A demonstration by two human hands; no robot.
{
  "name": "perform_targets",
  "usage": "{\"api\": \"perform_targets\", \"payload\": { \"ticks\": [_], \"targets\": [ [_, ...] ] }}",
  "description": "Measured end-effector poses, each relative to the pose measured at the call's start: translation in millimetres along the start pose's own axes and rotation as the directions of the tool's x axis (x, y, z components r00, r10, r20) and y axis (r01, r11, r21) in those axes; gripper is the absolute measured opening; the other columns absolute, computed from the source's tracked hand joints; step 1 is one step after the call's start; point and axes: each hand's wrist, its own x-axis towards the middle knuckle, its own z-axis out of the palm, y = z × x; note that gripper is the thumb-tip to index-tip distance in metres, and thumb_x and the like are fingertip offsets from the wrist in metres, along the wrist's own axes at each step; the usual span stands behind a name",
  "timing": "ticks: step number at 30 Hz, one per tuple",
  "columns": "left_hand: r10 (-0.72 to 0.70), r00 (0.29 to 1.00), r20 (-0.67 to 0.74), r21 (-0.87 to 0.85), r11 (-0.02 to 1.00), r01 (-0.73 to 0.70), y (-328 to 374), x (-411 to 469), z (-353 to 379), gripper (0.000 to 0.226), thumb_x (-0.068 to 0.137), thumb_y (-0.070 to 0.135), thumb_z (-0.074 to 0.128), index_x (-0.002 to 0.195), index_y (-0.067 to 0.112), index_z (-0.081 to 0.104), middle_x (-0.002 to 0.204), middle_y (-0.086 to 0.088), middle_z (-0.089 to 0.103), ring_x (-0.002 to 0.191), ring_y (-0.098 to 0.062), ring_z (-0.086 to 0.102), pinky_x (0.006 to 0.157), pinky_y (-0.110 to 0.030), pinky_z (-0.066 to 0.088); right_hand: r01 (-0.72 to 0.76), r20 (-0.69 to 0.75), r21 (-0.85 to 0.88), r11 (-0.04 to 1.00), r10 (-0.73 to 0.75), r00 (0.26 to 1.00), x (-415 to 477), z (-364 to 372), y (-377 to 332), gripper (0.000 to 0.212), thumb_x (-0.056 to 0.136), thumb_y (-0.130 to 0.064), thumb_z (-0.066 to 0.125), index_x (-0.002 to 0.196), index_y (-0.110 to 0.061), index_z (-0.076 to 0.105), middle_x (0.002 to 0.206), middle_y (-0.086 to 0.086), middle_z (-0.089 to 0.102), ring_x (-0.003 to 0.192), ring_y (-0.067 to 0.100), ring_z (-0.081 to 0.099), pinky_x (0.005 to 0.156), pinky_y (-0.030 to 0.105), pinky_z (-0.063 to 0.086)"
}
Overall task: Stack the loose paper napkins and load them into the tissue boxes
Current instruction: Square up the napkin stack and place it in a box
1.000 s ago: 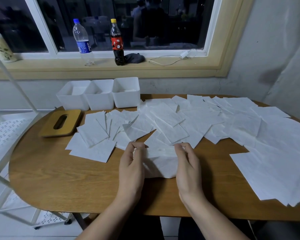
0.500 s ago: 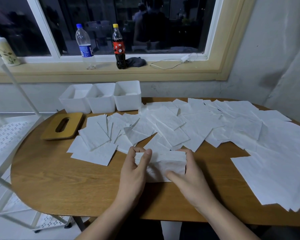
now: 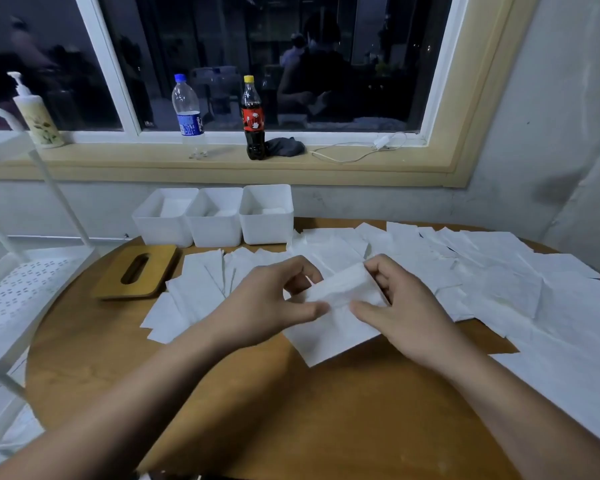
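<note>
Left hand (image 3: 267, 303) and right hand (image 3: 400, 306) each pinch an end of a folded napkin (image 3: 340, 306) between thumb and fingers, above the table (image 3: 291, 410). Loose napkins (image 3: 482, 271) lie beyond the fingers; three white boxes (image 3: 215, 216) stand farther back, wooden lid (image 3: 136, 271) to their left.

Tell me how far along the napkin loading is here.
Early. The three boxes each show only a thin white layer at the bottom. In hand: left hand and right hand both grip one folded napkin. Left: dozens of loose napkins cover the table, and the lid lies off.
</note>
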Motion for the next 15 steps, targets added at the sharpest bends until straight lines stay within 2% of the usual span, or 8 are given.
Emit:
{"api": "perform_targets", "payload": {
  "ticks": [2, 5, 8, 10, 12, 15],
  "targets": [
    [0.033, 0.999, 0.001, 0.032, 0.999, -0.033, 6, 17, -18, 0.019, 0.091, 0.042, 0.083, 0.104, 0.036, 0.071, 0.098, 0.013, 0.074, 0.095, -0.008, 0.069, 0.075, -0.024, 0.058, 0.057, 0.037, -0.029, 0.998, -0.056, 0.998, 18, -10, -14, 0.026, 0.094, -0.015, 0.075, 0.11, -0.032, 0.063, 0.105, -0.013, 0.076, 0.093, 0.009, 0.073, 0.082, 0.042, 0.06],
    [0.05, 0.999, 0.022, 0.052, 0.997, -0.051, 11, 40, -41, 0.012, 0.095, 0.04, 0.08, 0.1, 0.033, 0.071, 0.1, 0.014, 0.075, 0.095, -0.008, 0.069, 0.076, -0.021, 0.058, 0.106, 0.102, -0.078, 0.991, -0.098, 0.99, 47, -21, -30, 0.031, 0.095, -0.017, 0.076, 0.116, -0.034, 0.063, 0.109, -0.018, 0.077, 0.096, 0.004, 0.074, 0.084, 0.04, 0.063],
    [0.027, 0.999, 0.024, 0.053, 0.998, -0.028, 8, 59, -58, 0.008, 0.096, 0.035, 0.079, 0.097, 0.03, 0.073, 0.096, 0.013, 0.076, 0.09, -0.008, 0.071, 0.074, -0.025, 0.059, 0.108, 0.109, -0.094, 0.99, -0.098, 0.989, 81, -27, -42, 0.035, 0.092, -0.017, 0.079, 0.118, -0.036, 0.063, 0.104, -0.014, 0.079, 0.092, 0.01, 0.076, 0.083, 0.047, 0.064],
    [-0.023, 1.0, 0.005, 0.008, 1.0, 0.023, 1, 71, -67, 0.008, 0.095, 0.03, 0.081, 0.094, 0.026, 0.074, 0.091, 0.009, 0.078, 0.085, -0.01, 0.072, 0.072, -0.025, 0.055, 0.093, 0.101, -0.033, 0.995, -0.089, 0.991, 107, -28, -46, 0.037, 0.089, -0.014, 0.081, 0.117, -0.032, 0.064, 0.103, -0.007, 0.08, 0.092, 0.018, 0.077, 0.084, 0.05, 0.064],
    [-0.076, 0.997, -0.012, -0.077, 0.994, 0.074, -8, 85, -77, 0.008, 0.094, 0.024, 0.082, 0.094, 0.019, 0.075, 0.088, 0.003, 0.078, 0.081, -0.014, 0.072, 0.072, -0.025, 0.053, 0.06, 0.104, 0.036, 0.998, -0.063, 0.993, 134, -26, -44, 0.037, 0.088, -0.014, 0.084, 0.117, -0.027, 0.066, 0.101, -0.002, 0.081, 0.093, 0.024, 0.078, 0.081, 0.044, 0.063],
    [-0.154, 0.986, -0.067, -0.177, 0.974, 0.14, -27, 110, -94, 0.016, 0.093, 0.022, 0.083, 0.097, 0.009, 0.075, 0.088, -0.008, 0.078, 0.076, -0.009, 0.068, 0.069, -0.021, 0.051, -0.003, 0.119, 0.168, 0.986, -0.017, 0.993, 176, -16, -36, 0.032, 0.088, -0.019, 0.085, 0.116, -0.019, 0.069, 0.106, 0.004, 0.081, 0.097, 0.024, 0.078, 0.082, 0.038, 0.061]
  ]
}}
